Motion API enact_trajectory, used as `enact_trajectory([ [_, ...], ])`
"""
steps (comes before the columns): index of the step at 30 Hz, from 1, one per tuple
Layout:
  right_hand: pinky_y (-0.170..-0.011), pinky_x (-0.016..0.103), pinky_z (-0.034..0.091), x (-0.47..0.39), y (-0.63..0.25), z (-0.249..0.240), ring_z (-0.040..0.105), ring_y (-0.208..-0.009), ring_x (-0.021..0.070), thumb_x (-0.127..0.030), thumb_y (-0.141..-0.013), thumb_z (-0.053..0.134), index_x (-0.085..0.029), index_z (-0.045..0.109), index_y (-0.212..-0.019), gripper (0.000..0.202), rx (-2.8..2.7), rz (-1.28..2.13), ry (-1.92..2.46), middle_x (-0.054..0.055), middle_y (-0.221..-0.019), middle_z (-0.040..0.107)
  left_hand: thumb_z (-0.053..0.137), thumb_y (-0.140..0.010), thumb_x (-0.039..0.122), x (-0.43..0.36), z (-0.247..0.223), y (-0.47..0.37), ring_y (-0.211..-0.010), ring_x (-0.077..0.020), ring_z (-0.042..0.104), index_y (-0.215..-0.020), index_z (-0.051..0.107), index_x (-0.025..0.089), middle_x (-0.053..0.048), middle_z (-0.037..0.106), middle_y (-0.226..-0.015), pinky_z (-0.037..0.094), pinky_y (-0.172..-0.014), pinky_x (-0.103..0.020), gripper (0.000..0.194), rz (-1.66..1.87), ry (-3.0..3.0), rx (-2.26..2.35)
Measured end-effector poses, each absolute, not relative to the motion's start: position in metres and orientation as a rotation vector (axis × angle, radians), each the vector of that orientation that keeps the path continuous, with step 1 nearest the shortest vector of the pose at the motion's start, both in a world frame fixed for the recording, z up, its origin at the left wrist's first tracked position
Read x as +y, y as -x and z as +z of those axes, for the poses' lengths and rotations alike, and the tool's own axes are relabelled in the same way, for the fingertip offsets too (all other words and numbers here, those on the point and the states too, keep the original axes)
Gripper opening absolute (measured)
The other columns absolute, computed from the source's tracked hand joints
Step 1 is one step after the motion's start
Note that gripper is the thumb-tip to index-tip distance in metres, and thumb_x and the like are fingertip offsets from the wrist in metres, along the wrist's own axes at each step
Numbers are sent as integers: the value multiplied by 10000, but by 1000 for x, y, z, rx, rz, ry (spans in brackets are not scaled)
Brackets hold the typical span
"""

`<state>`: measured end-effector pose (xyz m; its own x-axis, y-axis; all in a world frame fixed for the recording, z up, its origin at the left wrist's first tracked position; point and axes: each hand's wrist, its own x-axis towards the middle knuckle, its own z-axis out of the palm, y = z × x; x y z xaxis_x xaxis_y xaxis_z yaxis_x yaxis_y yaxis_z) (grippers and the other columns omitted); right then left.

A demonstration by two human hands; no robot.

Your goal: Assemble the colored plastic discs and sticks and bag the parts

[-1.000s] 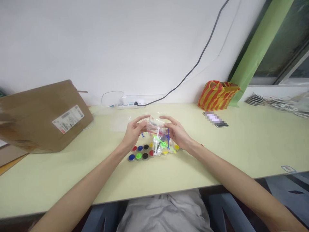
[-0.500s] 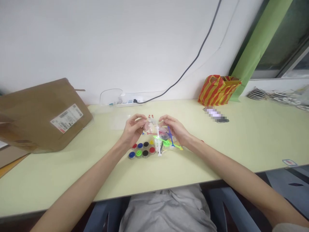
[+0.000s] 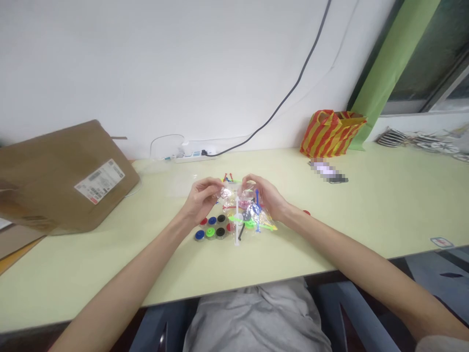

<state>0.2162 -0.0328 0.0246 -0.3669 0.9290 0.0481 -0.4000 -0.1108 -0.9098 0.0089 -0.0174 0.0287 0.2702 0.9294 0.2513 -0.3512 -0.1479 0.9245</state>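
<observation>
Between my hands hangs a clear plastic bag (image 3: 230,193) holding colourful plastic pieces. My left hand (image 3: 202,196) pinches its upper left edge between thumb and fingers. At the upper right, my right hand (image 3: 264,194) has its fingers curled closed on the bag. Through the film show a white arrow-ended stick (image 3: 237,234), a blue stick (image 3: 258,208), bright green pieces and a yellow tip. Just below my left hand, small round pots with coloured caps stand in rows, among them a green-capped pot (image 3: 210,232). Small red pieces (image 3: 228,176) lie behind the bag.
On the left leans a cardboard box (image 3: 54,181) with a label. A power strip (image 3: 194,154) with a black cable lies by the wall. At the back right are a striped red-and-yellow bag (image 3: 328,134) and a phone (image 3: 328,171). The table edge runs before my lap.
The bag now hangs lower and more spread out, its film covering more of the coloured pieces and the nearest pots. Both hands keep their hold in nearly the same place.
</observation>
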Motion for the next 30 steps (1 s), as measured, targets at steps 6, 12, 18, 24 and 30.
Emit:
enact_trajectory([
  [6,-522,220,415,-34,-217,25,643,-662,149,-449,-720,831,-216,544,-881,403,-1262,1523,683,5,-747,685,838,-664,228,-18,28,-8,-629,-108,575,-700,736,170,-20,647,-730,466,-600,-246,123,1210,-1305,599],
  [12,-529,216,429,-33,-221,24,638,-667,136,-409,-725,835,-235,563,-1022,439,-1299,1491,618,-32,-754,651,801,-746,285,-22,35,-11,-559,-75,508,-1055,705,200,27,603,-692,496,-595,-222,335,1174,-1288,598],
  [18,-537,217,429,-33,-221,25,626,-680,136,-417,-761,814,-237,567,-1062,429,-1318,1476,615,-17,-771,661,695,-813,544,-25,35,-14,-681,-172,645,-963,682,188,-52,691,-866,558,-577,-290,387,1024,-1294,650],
  [24,-639,256,510,-33,-221,25,623,-708,131,-391,-748,826,-237,569,-1037,416,-1258,1464,571,-19,-782,668,650,-739,772,-21,28,-12,-771,-248,708,-976,743,157,-143,743,-1013,586,-655,-351,665,888,-1293,685],
  [30,-585,242,499,-31,-222,28,592,-724,138,-378,-750,809,-241,553,-1048,417,-1291,1384,573,-21,-777,636,619,-707,830,-24,28,-12,-830,-290,717,-928,750,118,-159,764,-930,564,-731,-353,756,859,-1235,789],
])
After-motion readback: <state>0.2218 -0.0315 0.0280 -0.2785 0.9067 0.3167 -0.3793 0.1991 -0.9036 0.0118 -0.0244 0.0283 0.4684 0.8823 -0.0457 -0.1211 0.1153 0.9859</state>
